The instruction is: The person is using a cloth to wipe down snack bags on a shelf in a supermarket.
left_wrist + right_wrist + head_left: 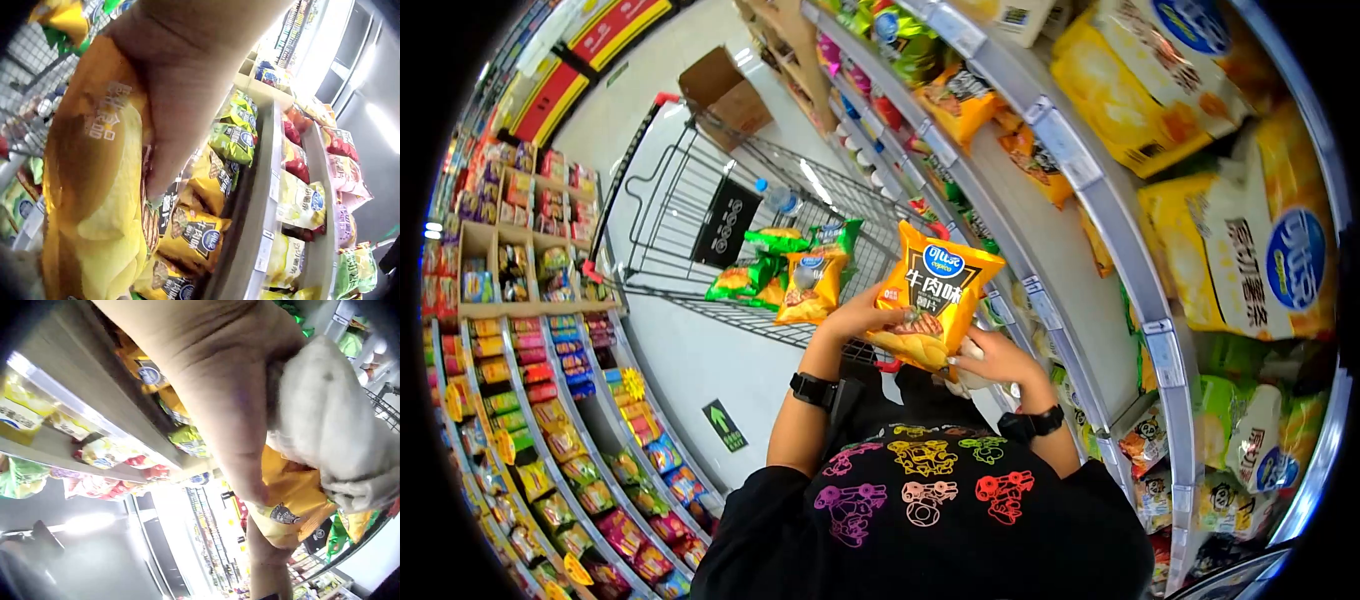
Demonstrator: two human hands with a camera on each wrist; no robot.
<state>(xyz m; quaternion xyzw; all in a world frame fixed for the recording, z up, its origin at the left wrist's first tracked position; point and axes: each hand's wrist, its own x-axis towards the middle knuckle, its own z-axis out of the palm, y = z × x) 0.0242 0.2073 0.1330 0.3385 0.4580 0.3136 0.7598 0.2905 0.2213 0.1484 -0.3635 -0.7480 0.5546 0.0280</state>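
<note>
An orange bag of beef-flavour potato chips (930,295), with a blue oval logo, is held up in front of the person's body. The left hand (863,316) grips it from the left, thumb across the front. In the left wrist view, the thumb (178,119) presses against the bag (100,187). At the lower right corner of the bag, the right hand (1002,358) pinches it with the thumb. A bunched white cloth (331,412) sits in the same hand, overlapping the bag (290,497) in the right wrist view. The right hand's other fingers are mostly hidden there.
Behind the bag stands a wire shopping cart (670,215) holding green and orange snack bags (812,285) and a water bottle (778,197). Shelves (1090,170) of chip bags rise close on the right. A cardboard box (725,95) is beyond the cart; snack shelves (550,400) line the left.
</note>
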